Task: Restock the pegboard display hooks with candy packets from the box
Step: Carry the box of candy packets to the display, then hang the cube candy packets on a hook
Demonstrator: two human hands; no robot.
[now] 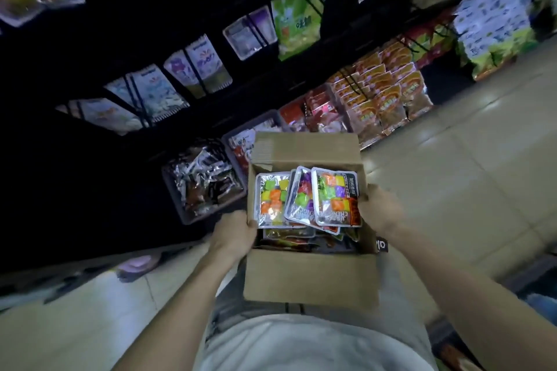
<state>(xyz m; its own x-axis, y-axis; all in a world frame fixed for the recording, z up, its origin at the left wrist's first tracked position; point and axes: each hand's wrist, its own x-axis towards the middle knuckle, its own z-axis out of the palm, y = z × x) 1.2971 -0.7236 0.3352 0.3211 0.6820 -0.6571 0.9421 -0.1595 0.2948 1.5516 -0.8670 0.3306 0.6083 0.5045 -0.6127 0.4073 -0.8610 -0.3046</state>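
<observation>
Candy packets (304, 198) filled the cardboard box (310, 274), and none had been taken out as far as the picture showed. They lay flat in a pile, silver at the edges, with bright sweets showing through in green, orange, yellow and purple. Three sat on top, and more were tucked under them.

The person held the box up in front of their body. The left hand (233, 232) gripped the left wall of the box, with the thumb curled over the rim just beside the packets. The right hand (378, 209) held the right wall, fingers bent around the edge. Both hands were busy with the box, so neither one held a packet.

Past the box stood the dark pegboard display (168, 38). Other snack bags (199, 69) hung there on thin black hooks (256, 29). Down low, grey bins (205, 186) held more snacks, and a stack of orange bags (382, 90) sat near the pale tiled floor (467, 174).

It looked like the job was only at the start. The box was still full. My guess was that every packet was left to hang, and a hand had to be freed first.
</observation>
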